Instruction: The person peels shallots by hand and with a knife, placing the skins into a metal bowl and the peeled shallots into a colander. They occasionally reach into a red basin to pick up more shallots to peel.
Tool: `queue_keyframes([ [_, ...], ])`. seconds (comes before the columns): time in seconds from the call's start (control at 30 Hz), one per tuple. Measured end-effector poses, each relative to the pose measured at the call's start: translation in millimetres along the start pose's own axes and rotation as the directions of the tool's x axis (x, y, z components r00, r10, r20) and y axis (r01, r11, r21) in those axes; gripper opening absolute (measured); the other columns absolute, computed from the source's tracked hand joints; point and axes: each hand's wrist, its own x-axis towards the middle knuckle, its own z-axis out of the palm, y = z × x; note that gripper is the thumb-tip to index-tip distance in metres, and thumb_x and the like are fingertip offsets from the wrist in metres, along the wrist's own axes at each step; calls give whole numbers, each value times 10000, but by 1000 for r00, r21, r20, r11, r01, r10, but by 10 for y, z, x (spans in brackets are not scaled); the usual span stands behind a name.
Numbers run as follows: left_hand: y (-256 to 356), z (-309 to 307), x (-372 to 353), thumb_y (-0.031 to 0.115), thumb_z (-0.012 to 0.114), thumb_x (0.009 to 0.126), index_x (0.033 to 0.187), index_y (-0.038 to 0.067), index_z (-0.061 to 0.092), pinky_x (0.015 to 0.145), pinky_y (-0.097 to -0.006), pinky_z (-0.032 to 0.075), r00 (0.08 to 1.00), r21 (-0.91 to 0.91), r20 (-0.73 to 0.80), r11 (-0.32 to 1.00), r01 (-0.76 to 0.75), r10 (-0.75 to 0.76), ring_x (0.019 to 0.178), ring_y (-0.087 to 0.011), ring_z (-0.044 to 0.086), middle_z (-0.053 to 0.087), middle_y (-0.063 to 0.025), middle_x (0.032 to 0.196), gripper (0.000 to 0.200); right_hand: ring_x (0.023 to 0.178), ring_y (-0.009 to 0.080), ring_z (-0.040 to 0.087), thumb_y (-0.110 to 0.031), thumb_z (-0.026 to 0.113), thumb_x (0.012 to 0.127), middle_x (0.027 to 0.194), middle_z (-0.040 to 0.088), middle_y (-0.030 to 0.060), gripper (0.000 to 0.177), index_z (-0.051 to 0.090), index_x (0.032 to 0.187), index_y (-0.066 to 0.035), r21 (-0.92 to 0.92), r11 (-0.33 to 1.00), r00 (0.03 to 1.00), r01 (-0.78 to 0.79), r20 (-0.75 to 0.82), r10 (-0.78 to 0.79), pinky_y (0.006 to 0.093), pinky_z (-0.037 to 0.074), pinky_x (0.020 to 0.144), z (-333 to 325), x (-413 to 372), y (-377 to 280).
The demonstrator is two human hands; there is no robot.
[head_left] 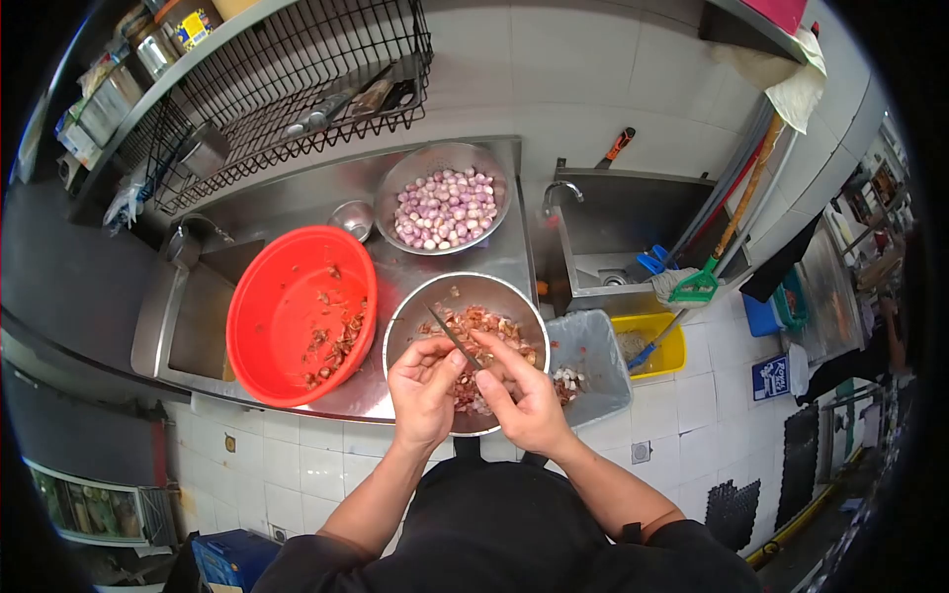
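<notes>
My right hand [526, 403] grips a small knife [454, 336] between thumb and index finger, its narrow dark blade pointing up and to the left. Close beside it, my left hand [425, 391] is closed, with thumb and fingertips pressed together; whatever it pinches is too small or hidden to make out. Both hands are over a steel bowl [395, 336] holding reddish-brown shallot skins [484, 324] and shallots, partly covered by my hands. Behind that bowl, a metal colander [395, 178] is filled with peeled purple-white shallots [447, 210].
A red basin [287, 287] with scattered skins stands at left, near a small metal bowl [353, 218]. Right of the steel bowl is a bin lined with clear plastic [603, 371]. A yellow bucket [667, 351], sinks [633, 237] and a wire rack [287, 99] surround the counter.
</notes>
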Motion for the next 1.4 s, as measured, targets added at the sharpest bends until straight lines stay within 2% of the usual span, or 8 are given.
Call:
queue_keyframes([
  [0.07,61,-80,5,-77,646,891,1050,-40,620,845,-257,528,998,62,1,997,-55,55,921,-128,657,680,-104,1029,165,897,87,622,-57,570,967,987,675,69,394,535,1354,10,-179,951,960,253,-78,-270,239,500,812,158,99,61],
  [0.2,170,-252,61,-83,651,888,1063,-51,614,846,-252,525,994,124,72,989,-86,77,951,-129,654,679,-113,1046,182,1038,138,637,-68,586,968,1141,680,139,327,593,1275,43,-195,978,986,72,-134,-99,259,487,924,368,153,-36],
  [0.4,256,-513,252,-15,622,931,1182,-41,588,913,-293,500,966,1,217,989,146,-143,1030,-164,643,680,-122,1078,255,477,54,483,-186,579,1007,704,611,33,330,620,1262,20,385,910,978,-152,-77,195,194,341,379,348,265,24],
  [0.57,222,-730,320,38,538,990,1262,-25,562,889,-282,485,830,-336,409,782,524,-380,999,-140,607,661,-96,1112,280,493,65,508,-203,581,1008,722,621,38,335,628,1248,25,274,953,969,-126,-172,178,197,364,387,513,253,88],
  [0.83,302,-765,411,57,519,998,1230,-14,555,789,-284,539,890,-350,285,825,443,-356,921,-171,642,649,-103,1044,245,565,58,513,-235,573,1013,680,599,16,375,617,1228,70,-182,979,914,-96,-404,15,233,432,529,435,251,273],
  [0.97,292,-770,378,6,577,961,1159,3,577,798,-275,549,930,-180,233,927,328,-283,906,-177,659,668,-106,1002,198,619,56,526,-219,530,1027,671,576,1,383,577,1294,51,-179,958,918,-226,-368,148,235,445,575,421,150,313],
  [1.17,252,-705,390,25,627,945,1087,11,601,769,-286,562,945,-204,177,929,308,-275,848,-178,673,687,-113,939,145,630,43,515,-120,578,993,706,594,17,180,555,1090,30,-67,998,848,7,-529,-41,222,438,576,617,94,336],
  [1.4,265,-592,325,-1,642,927,1057,1,613,793,-279,555,954,-220,82,929,299,-288,863,-174,672,686,-113,958,133,683,47,540,-93,609,966,745,619,22,371,543,1307,35,-248,969,915,-4,-393,-97,235,468,603,620,59,236],
])
